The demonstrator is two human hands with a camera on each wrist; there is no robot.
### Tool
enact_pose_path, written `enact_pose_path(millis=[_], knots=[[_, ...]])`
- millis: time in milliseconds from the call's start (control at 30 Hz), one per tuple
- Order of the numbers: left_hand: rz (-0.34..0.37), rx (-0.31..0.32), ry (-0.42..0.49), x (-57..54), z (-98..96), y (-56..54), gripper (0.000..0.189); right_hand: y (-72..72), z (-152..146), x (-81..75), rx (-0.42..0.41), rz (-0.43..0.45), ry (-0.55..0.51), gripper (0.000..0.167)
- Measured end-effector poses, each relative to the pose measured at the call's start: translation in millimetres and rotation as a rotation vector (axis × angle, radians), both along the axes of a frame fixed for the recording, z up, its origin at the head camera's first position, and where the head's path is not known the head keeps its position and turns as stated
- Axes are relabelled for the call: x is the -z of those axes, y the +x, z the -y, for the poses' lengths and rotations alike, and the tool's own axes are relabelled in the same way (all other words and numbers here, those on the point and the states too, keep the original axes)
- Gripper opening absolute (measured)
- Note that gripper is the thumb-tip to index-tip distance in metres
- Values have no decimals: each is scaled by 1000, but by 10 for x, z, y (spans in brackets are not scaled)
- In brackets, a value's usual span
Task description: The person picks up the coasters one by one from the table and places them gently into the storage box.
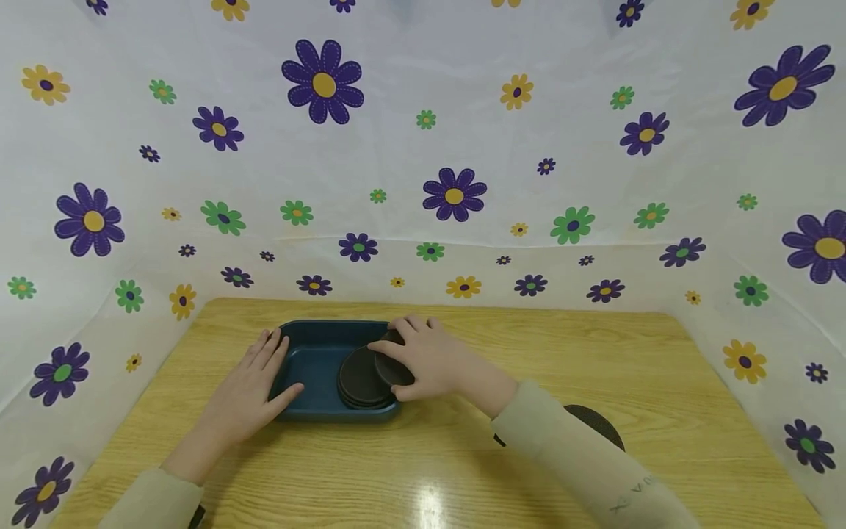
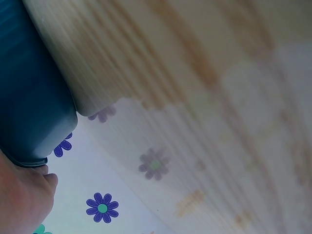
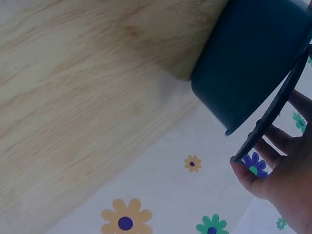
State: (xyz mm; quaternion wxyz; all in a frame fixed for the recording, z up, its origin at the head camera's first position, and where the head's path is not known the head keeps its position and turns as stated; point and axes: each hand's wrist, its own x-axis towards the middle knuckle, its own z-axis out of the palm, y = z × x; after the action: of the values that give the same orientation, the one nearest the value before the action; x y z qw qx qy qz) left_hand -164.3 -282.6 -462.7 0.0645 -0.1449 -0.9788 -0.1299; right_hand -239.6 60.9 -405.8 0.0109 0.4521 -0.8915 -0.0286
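Note:
A dark blue rectangular tray (image 1: 313,371) with raised walls sits on the wooden table. Inside its right part lies a small stack of black round coasters (image 1: 359,376). Across the tray's left rim rests my left hand (image 1: 246,393), fingers extended and thumb spread over the front-left part. My right hand (image 1: 432,360) grips another black coaster (image 1: 395,369) by its edge, tilted above the right rim and overlapping the stack. From the right wrist view, this thin coaster (image 3: 274,109) slants beside the tray's outer wall (image 3: 248,63), fingertips along its edge.
On the table (image 1: 456,470) lies a dark round textured piece (image 1: 598,425), partly covered by the right sleeve (image 1: 581,455). A white flowered cloth (image 1: 390,147) stands behind the table and along both sides.

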Motion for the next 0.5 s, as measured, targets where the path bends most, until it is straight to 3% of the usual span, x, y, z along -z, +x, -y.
enact_pose_path(millis=[200, 500], knots=[[-3, 1, -7, 1, -1, -19, 91, 47, 200, 17, -38, -35, 14, 74], [2, 4, -4, -24, -15, -1, 89, 36, 470, 36, -38, -16, 42, 73]])
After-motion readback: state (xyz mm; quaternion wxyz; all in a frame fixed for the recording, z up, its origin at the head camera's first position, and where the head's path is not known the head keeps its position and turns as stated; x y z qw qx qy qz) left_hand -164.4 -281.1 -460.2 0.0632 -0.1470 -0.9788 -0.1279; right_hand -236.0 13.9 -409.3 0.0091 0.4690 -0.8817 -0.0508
